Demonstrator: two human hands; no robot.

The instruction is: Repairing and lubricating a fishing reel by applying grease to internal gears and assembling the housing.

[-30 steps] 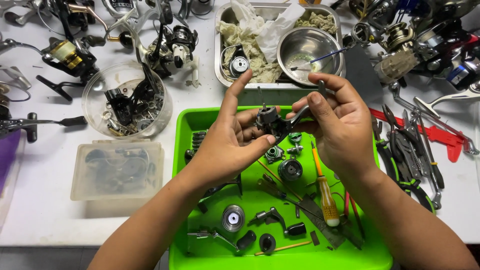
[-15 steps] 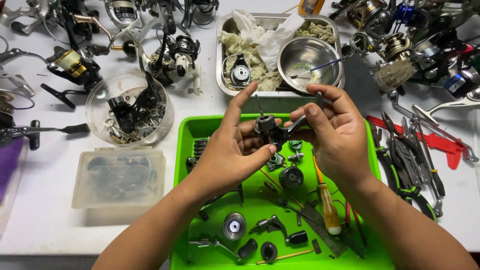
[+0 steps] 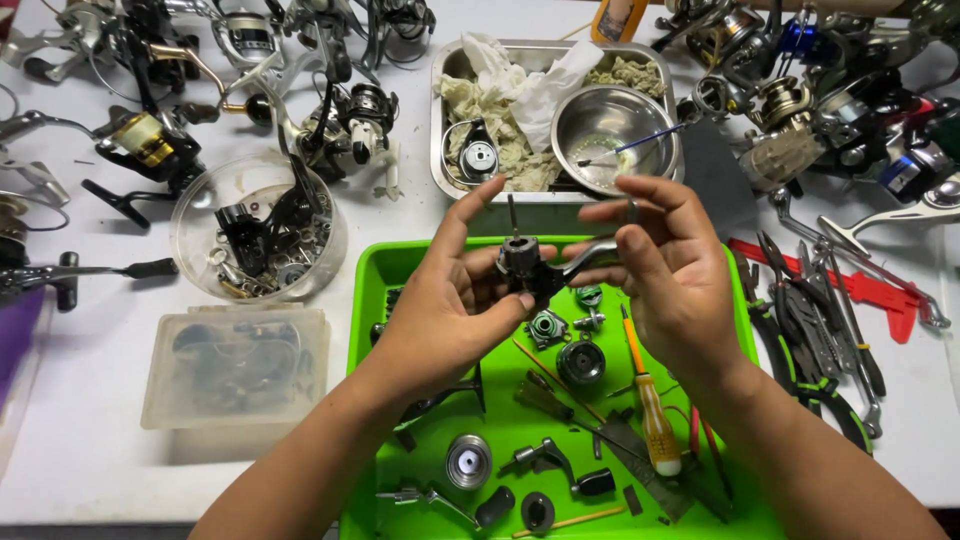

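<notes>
- Currently both hands are up over the far end of the green tray point(image 3: 380, 300), working one dark reel body point(image 3: 527, 268) between them.
- Left hand point(image 3: 450, 300): thumb and curled fingers clamped on the reel body from the left and below, index finger stretched up and free.
- Right hand point(image 3: 668, 270): fingers pinched narrow on the silver arm sticking out of the reel body's right side; remaining fingers fanned loose.
- Reel body is held in the air, clear of the tray, thin shaft pointing up out of its top.
- On the tray below the hands: small gears and a round spool part point(image 3: 581, 362), a screwdriver with an orange shaft and yellow handle point(image 3: 648, 405), a silver disc part point(image 3: 468, 461), assorted black bits near the front edge.
- Behind the tray, touching its far edge: a metal pan point(image 3: 440, 150) with rags and a steel bowl point(image 3: 612, 128) inside; a thin brush rests in the bowl.
- Left of the tray on the white desk point(image 3: 90, 400): a clear round tub point(image 3: 258, 240) of dark parts, and a cloudy rectangular lidded box point(image 3: 235, 365) nearer the front.
- Right of the tray: pliers point(image 3: 812, 345) and red-handled tools.
- Far edge of the desk: a row of spinning reels point(image 3: 340, 120).
</notes>
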